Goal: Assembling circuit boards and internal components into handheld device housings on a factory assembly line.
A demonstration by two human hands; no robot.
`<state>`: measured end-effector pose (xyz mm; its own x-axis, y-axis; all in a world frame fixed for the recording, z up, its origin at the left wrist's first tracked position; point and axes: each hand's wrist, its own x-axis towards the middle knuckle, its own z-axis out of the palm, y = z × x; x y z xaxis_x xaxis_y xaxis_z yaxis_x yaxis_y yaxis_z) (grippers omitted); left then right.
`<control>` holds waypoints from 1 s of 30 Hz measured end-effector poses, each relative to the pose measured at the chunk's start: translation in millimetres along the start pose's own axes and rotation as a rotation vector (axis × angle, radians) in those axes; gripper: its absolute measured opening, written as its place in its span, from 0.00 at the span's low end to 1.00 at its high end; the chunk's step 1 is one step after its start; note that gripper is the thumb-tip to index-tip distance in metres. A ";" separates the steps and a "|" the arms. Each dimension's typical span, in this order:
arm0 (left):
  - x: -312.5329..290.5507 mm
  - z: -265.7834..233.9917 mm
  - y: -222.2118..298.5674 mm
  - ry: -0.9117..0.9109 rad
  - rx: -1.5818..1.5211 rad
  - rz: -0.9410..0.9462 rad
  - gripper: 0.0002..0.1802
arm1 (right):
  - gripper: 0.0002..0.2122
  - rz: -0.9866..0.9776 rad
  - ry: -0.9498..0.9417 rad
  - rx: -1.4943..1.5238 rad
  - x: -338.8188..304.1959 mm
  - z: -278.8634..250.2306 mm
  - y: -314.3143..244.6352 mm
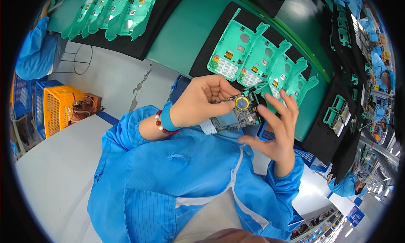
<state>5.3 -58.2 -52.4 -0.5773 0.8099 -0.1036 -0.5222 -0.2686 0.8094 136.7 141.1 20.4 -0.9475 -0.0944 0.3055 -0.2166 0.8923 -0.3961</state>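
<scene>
Rectangular dark circuit board [239, 118] with yellow-ringed round disc [242, 102] — apparently being positioned: left hand [194, 100] pinches it, right hand [279, 135] holds fingers wide; next likely calls for steadying its edge.

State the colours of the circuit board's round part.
Round part: yellow rim, grey centre; best in head view.

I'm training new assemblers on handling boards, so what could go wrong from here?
The left hand pinches the circuit board in front of the blue jacket, not over the table, so a slip might drop it.

The left thumb's tip is right at the yellow-rimmed round part; pressing too hard could shift or mark it.

The right hand has its fingers spread close to the board's edge and might knock it.
</scene>
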 end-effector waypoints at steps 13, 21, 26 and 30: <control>-19.6 32.8 -1.5 0.139 0.443 0.161 0.13 | 0.19 0.463 0.393 0.584 -2.8 56.1 -23.8; -21.2 40.0 -10.2 0.173 0.665 0.488 0.13 | 0.18 0.459 0.482 0.790 -8.4 68.1 -22.6; -20.6 39.8 -14.2 0.114 0.784 0.737 0.15 | 0.16 0.402 0.551 0.926 -8.1 72.6 -24.2; -24.0 39.8 -10.8 0.125 0.809 0.693 0.16 | 0.14 0.258 0.556 0.749 -8.7 74.5 -20.0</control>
<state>49.9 -54.0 -35.6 -0.6726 0.5421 0.5038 0.4881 -0.1867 0.8526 131.7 91.2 -38.9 -0.7817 0.4592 0.4221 -0.2939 0.3256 -0.8986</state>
